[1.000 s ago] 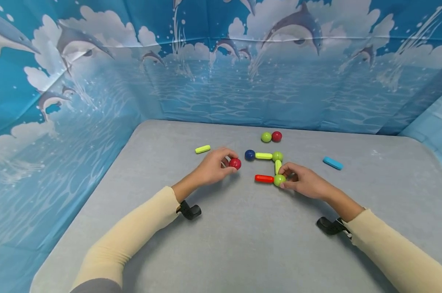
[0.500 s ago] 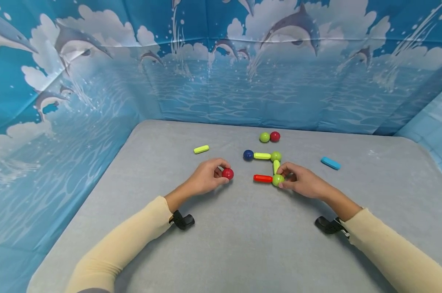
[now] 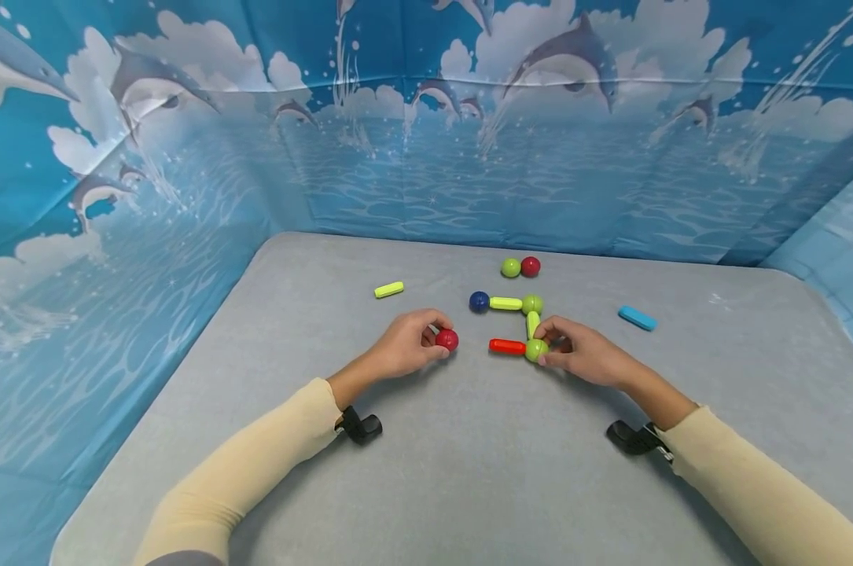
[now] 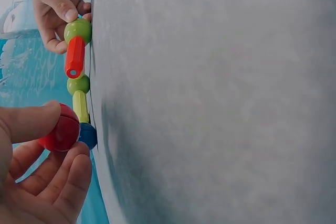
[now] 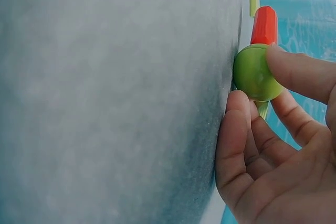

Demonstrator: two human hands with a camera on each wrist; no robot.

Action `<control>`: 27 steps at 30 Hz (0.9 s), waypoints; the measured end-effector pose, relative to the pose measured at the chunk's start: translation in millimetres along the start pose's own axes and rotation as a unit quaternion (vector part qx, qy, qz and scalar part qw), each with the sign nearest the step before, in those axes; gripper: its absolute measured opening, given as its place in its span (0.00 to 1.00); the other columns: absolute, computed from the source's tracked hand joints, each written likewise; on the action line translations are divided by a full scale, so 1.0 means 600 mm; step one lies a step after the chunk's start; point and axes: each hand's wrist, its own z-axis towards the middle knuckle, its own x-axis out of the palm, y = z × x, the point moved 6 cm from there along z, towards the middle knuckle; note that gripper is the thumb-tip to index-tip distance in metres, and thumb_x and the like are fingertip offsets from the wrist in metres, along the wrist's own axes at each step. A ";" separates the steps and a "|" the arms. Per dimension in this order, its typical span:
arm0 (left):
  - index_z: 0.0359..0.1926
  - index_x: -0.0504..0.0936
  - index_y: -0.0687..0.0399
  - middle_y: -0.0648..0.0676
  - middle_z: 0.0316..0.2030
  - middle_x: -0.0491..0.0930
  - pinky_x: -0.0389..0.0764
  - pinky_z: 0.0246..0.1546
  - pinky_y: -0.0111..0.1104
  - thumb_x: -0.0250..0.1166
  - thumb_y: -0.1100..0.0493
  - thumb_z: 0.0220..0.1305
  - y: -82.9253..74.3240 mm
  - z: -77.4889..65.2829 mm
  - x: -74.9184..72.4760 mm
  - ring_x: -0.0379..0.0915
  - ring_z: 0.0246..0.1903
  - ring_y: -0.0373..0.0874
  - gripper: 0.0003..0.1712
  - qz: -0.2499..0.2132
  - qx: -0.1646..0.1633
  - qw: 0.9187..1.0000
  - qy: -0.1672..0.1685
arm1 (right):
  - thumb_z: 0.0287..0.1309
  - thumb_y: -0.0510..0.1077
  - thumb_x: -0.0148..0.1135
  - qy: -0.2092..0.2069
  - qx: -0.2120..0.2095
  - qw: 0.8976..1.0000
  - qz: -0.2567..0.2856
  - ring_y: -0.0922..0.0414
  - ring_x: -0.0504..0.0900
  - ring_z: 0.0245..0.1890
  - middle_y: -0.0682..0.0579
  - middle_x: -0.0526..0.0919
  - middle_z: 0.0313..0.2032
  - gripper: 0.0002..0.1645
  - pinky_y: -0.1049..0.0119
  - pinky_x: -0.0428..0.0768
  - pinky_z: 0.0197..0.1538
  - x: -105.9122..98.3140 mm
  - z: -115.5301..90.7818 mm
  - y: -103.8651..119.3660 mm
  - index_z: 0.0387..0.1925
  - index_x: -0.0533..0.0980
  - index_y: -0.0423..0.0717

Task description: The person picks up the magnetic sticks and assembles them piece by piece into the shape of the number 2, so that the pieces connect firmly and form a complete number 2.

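Observation:
My left hand pinches a red ball between thumb and fingers, to the left of a joined chain of balls and rods. At the chain's near corner my right hand grips a green ball. From that ball a red rod points left, its free end facing the red ball across a gap. A yellow-green rod runs back to another green ball. There a second yellow-green rod leads left to a dark blue ball. In the left wrist view the red rod's end shows a small hole.
Behind the chain a loose green ball and a red ball sit side by side. A yellow-green rod lies at the back left, a blue rod to the right. A dolphin-print curtain borders the grey table.
The left hand, holding the red ball, first came nearer and leftward, then shifted slightly right again. My right hand keeps its grip on the green ball and stays nearly still.

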 end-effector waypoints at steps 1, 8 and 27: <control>0.53 0.80 0.55 0.54 0.48 0.82 0.81 0.37 0.28 0.72 0.63 0.59 0.000 0.002 0.001 0.79 0.41 0.42 0.20 0.001 -0.001 1.000 0.000 | 0.64 0.41 0.64 0.000 0.001 1.000 0.000 0.51 0.79 0.45 0.41 0.78 0.50 0.17 0.62 0.78 0.42 0.000 0.000 0.000 0.52 0.71 0.44; 0.54 0.80 0.54 0.53 0.50 0.83 0.81 0.41 0.29 0.71 0.62 0.60 -0.002 0.018 0.015 0.80 0.43 0.43 0.20 0.017 -0.003 1.000 0.002 | 0.64 0.41 0.63 0.002 0.003 1.000 0.002 0.51 0.79 0.44 0.41 0.78 0.50 0.17 0.63 0.79 0.40 0.001 0.000 -0.003 0.53 0.71 0.43; 0.54 0.80 0.54 0.54 0.49 0.84 0.79 0.31 0.26 0.70 0.62 0.61 -0.005 0.034 0.033 0.81 0.43 0.43 0.20 0.001 -0.034 0.999 0.025 | 0.64 0.40 0.63 0.007 0.002 1.000 -0.001 0.51 0.78 0.44 0.41 0.77 0.50 0.17 0.63 0.78 0.40 0.003 0.002 0.005 0.52 0.71 0.42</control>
